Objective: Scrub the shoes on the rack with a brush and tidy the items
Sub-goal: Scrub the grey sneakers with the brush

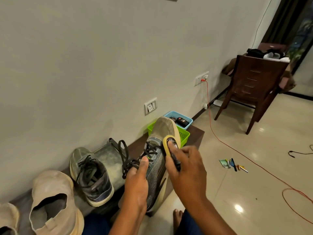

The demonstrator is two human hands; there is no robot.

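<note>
My left hand (pixel 135 182) gripped the grey shoe (pixel 156 160) at its laces, holding it above the rack (pixel 197 134). My right hand (pixel 184 165) pinched the brush (pixel 170 145) against the toe side. Hard strokes could twist the shoe loose toward the green basket (pixel 183 135).

Left of the low rack (pixel 108 160), one beige shoe (pixel 7 217) is cut off at the frame's corner. The left hand (pixel 137 182) covers the held sneaker's (pixel 157 167) heel. Small floor items (pixel 232 164) right of the rack are too small to identify.
</note>
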